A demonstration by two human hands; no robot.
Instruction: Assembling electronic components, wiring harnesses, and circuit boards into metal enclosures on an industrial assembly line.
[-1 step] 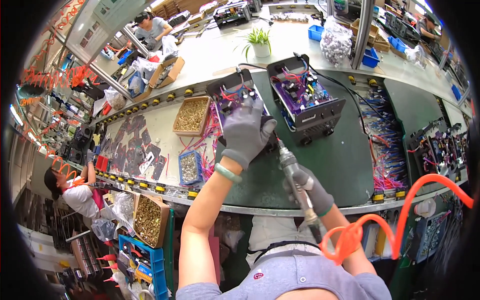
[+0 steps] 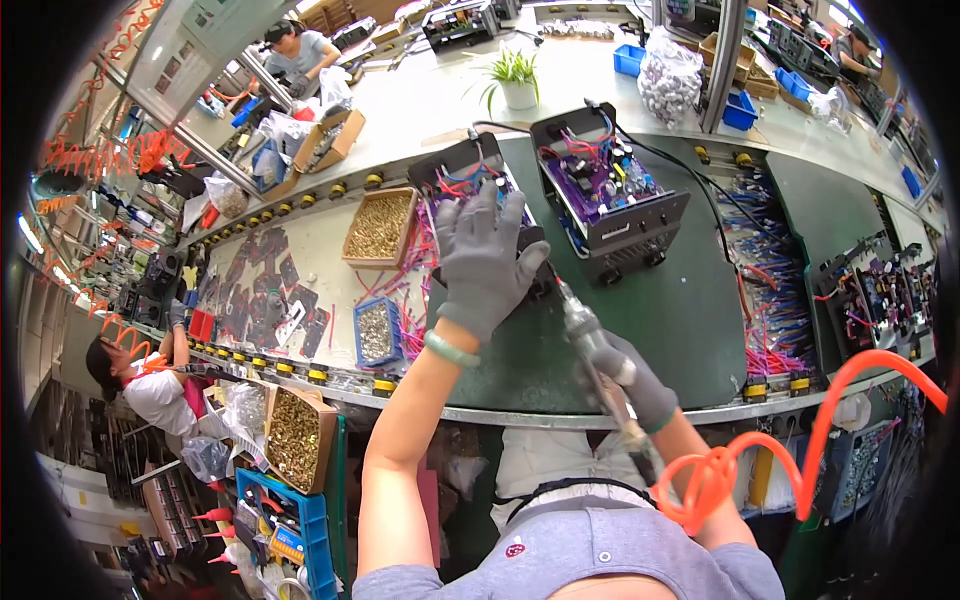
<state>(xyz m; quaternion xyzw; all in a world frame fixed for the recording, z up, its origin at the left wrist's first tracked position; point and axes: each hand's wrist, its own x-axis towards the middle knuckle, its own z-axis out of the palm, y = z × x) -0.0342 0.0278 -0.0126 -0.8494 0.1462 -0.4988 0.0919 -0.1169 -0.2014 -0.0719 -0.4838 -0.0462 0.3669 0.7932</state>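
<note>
My left hand [image 2: 485, 255], in a grey glove, rests with fingers spread over the left black-cased electronic unit [image 2: 457, 170], hiding much of its front part. Red and blue wires and a purple circuit board show inside that open case. My right hand [image 2: 645, 385], gloved too, is wrapped round a silver air screwdriver [image 2: 582, 325]. Its bit points up and left to the front right corner of the left unit; whether it touches a screw I cannot make out. A second open unit [image 2: 640, 225], with a purple board, stands just to the right.
An orange coiled air hose [image 2: 830, 385] loops at the right. Left of the units are a box of brass-coloured parts [image 2: 380, 225], a blue bin of small metal parts [image 2: 376, 333] and flat dark plates [image 2: 260, 285]. Wire bundles [image 2: 770, 270] lie at the right; co-workers sit beyond.
My left hand's fingers have spread wider over the left unit and the hand has shifted slightly left. The screwdriver in my right hand has tilted a little, its rear end moving right.
</note>
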